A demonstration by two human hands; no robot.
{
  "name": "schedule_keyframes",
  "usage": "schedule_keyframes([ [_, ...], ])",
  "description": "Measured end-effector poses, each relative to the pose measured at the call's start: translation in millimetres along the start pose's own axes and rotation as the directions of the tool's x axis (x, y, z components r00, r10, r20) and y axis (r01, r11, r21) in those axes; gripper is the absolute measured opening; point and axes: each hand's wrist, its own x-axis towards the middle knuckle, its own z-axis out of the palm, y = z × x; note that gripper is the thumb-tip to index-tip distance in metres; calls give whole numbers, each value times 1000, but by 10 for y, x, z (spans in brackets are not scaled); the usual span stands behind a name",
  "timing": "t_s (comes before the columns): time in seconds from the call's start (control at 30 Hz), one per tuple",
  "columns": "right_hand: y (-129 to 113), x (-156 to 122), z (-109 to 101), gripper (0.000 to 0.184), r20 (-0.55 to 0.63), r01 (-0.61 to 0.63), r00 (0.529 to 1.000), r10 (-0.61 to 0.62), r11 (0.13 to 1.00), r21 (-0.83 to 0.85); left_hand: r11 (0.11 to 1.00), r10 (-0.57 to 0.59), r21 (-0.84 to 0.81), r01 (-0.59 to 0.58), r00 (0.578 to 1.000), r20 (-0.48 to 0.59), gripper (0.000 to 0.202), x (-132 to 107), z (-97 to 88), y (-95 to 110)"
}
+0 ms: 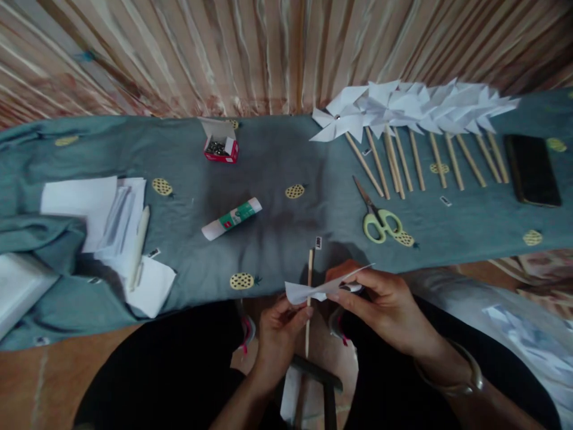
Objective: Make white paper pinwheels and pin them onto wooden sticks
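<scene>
Over the near table edge, my left hand (278, 334) is closed with thumb and fingers on a thin wooden stick (310, 269). A folded white paper pinwheel (298, 292) lies across the stick, its left blade close to my left fingertips. My right hand (387, 307) pinches the right side of the pinwheel, its fingers partly hidden behind the paper. Green-handled scissors (376, 222) lie on the cloth beyond my right hand. Several finished paper pinwheels (412, 107) on wooden sticks lie overlapping in a row at the back right.
On the green tablecloth (264, 173) are a glue stick (231, 219), an open red box of small metal pins (221, 148), white paper sheets (80, 203), a white pen (139, 245) and a dark phone (532, 169). Below my hands is a dark hammer-like tool (317, 373).
</scene>
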Motion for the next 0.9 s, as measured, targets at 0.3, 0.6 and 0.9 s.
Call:
schedule_keyframes([
  [0.3,47,103,56,16,-31,271,957,-289,924,-270,998,1,57,1,999,-44,6,19,-29,5],
  [0.6,108,93,86,30,-25,266,961,-276,941,-209,995,-9,98,10,1000,-15,10,43,-119,-228],
  [0.9,128,118,97,24,-12,292,954,-300,937,-193,993,-59,104,57,998,15,18,-2,-125,-237],
])
